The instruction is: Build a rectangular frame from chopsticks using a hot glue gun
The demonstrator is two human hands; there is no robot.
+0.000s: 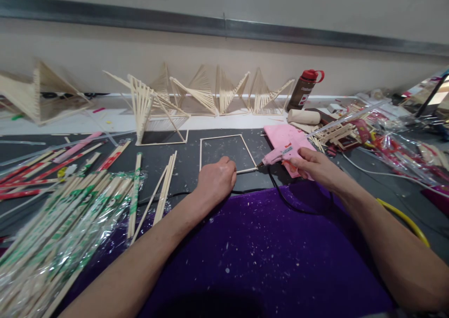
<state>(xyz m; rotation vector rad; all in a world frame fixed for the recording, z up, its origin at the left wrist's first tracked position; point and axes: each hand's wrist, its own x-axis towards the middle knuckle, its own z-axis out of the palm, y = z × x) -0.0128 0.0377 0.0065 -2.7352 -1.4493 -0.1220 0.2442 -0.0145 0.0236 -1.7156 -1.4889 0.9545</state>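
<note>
A square frame of thin wooden sticks [226,136] lies flat on the dark table top. My left hand [215,180] is closed, pinching the frame's near stick at its front edge. My right hand [314,163] grips a pink hot glue gun [277,156]. The gun's nozzle points left and touches the frame's front right corner. A black cord [280,194] runs from the gun across the purple cloth [252,252] in front of me.
Wrapped chopsticks [66,215] and loose sticks [164,187] lie at the left. Finished twisted stick sculptures [147,107] stand along the back wall. A brown bottle with a red cap [303,90], a pink cloth [284,135] and plastic bags with stick pieces [365,135] crowd the right. A yellow cable [407,220] lies nearby.
</note>
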